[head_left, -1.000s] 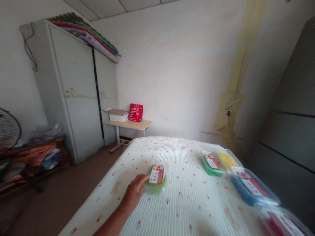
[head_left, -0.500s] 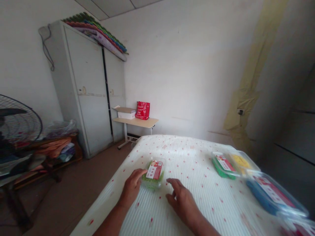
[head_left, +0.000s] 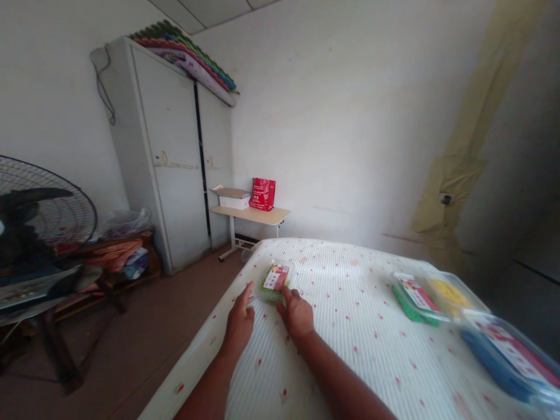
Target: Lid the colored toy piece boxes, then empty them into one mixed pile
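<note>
The green box (head_left: 275, 280) is lying near the bed's (head_left: 350, 350) left edge. Your left hand (head_left: 240, 319) is touching its seven o'clock corner, forefinger extended; your right hand (head_left: 298, 314), loosely curled, is touching its five o'clock edge.

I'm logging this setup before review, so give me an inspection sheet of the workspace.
Surface: white red-dotted bed cover.
Job's things: clear plastic box of light-green pieces with red label.
Clutter: green box, yellow box, blue box at right.
Hands: left hand and right hand at the light-green box's near edge, fingers open.
Cables: cord hanging by grey wardrobe.
Surroundings: black fan, side table with red bag.
</note>
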Demonstrator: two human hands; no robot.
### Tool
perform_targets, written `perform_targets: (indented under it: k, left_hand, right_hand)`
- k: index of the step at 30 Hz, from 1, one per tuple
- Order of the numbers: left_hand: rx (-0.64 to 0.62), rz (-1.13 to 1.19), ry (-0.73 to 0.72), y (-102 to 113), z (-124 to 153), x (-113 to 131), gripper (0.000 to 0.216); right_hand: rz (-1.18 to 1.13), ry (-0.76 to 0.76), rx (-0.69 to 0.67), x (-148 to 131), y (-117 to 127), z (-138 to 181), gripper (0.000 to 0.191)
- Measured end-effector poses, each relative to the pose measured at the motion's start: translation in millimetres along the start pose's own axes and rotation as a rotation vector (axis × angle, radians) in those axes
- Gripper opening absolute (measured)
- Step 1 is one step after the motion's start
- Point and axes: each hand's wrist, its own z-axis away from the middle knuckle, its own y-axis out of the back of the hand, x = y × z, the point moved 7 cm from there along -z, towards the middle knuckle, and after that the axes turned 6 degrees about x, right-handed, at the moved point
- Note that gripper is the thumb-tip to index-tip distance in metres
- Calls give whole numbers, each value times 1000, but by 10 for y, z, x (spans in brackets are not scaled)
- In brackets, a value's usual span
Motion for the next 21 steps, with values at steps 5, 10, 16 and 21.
perform_targets:
  k: [5,10,16,21]
  left_hand:
    - [-50,21,-76,-26,-3,-37,56]
    - [-73,-136,-173,-84,2,5,60]
    - [-22,-301,-210,-209,-18,120,70]
    - [32,-357,-191,-298,-99,101,71]
  right_hand:
    - [66,4,-1,69,20,-86,59]
    - [362,-119,99,943,612,16,48]
    - [595,-424,168,2292,1511,292,52]
    - [646,-518,92,2735,1528,488,53]
